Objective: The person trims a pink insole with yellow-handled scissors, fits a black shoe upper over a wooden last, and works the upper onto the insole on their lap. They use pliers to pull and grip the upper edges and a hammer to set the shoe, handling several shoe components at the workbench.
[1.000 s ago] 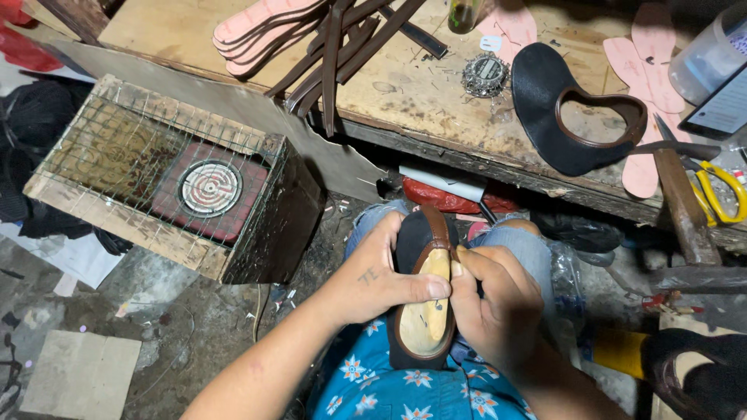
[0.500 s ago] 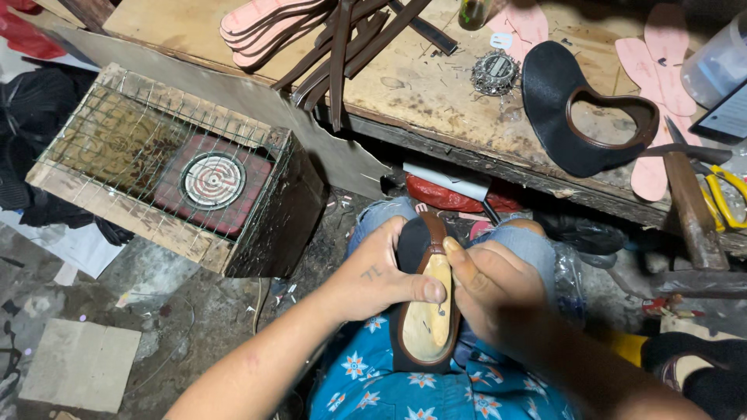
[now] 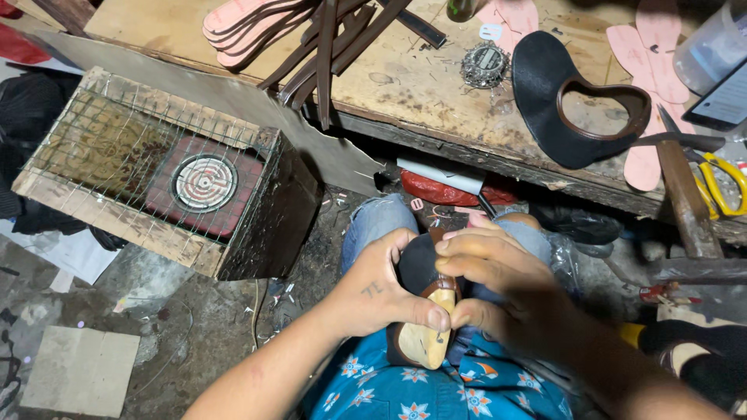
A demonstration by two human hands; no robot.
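A: What do the hands hold?
B: The left hand (image 3: 381, 292) and right hand (image 3: 498, 284) both pinch a shoe on its wooden last (image 3: 424, 311), resting on the lap between them; thumbs meet over the pale wood.

A: Which step is this?
B: Seemingly, the dark upper is being pulled over the last. The next move calls for firm, even tension.

A: Beyond the hands?
B: Left, a wire-covered heater box (image 3: 167, 183); farther, the workbench (image 3: 405, 85) with a hammer (image 3: 685, 194).
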